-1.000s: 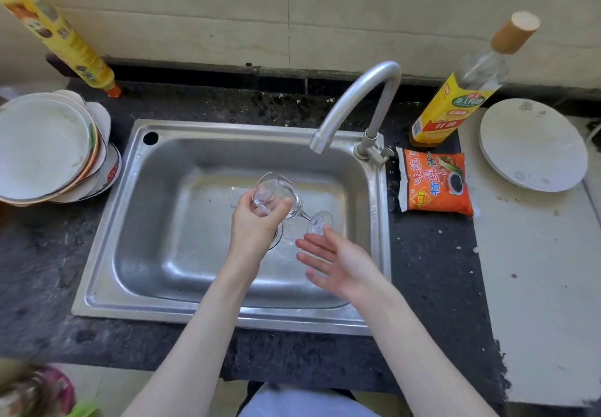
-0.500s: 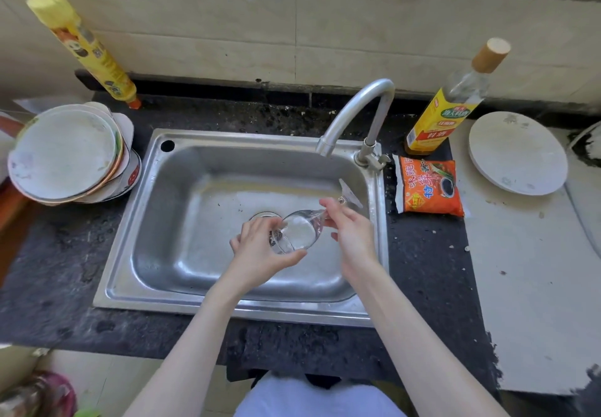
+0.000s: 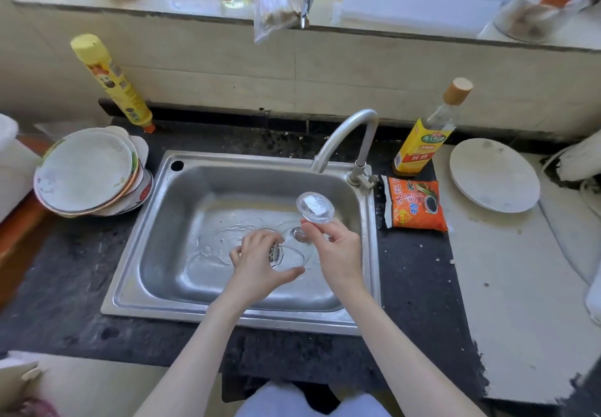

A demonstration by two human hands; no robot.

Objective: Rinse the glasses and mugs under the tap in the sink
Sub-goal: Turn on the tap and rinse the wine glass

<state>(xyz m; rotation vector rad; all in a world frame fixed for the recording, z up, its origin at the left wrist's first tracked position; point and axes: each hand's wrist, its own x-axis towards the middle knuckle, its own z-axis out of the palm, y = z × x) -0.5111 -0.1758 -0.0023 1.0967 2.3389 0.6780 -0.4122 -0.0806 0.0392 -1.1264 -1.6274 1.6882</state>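
A clear stemmed glass [image 3: 294, 250] is tipped mouth-down over the drain of the steel sink [image 3: 195, 302], its round foot [image 3: 314, 207] raised toward the tap. My left hand [image 3: 257, 263] cups the bowl from the left. My right hand [image 3: 336, 254] pinches the stem just under the foot. The curved metal tap [image 3: 344, 133] stands at the sink's back right; no water stream shows from its spout. Water is splashed across the sink floor to the left of my hands.
A stack of plates [image 3: 87, 172] sits left of the sink, a yellow bottle [image 3: 112, 81] behind it. Right of the tap stand a corked bottle [image 3: 426, 137], an orange packet [image 3: 416, 208] and a white plate [image 3: 494, 176]. Jars and bags line the windowsill.
The glass has gone from lying sideways in both hands to mouth-down, foot up. My right hand moved from the foot's side to the stem. The camera has tilted up, showing the windowsill.
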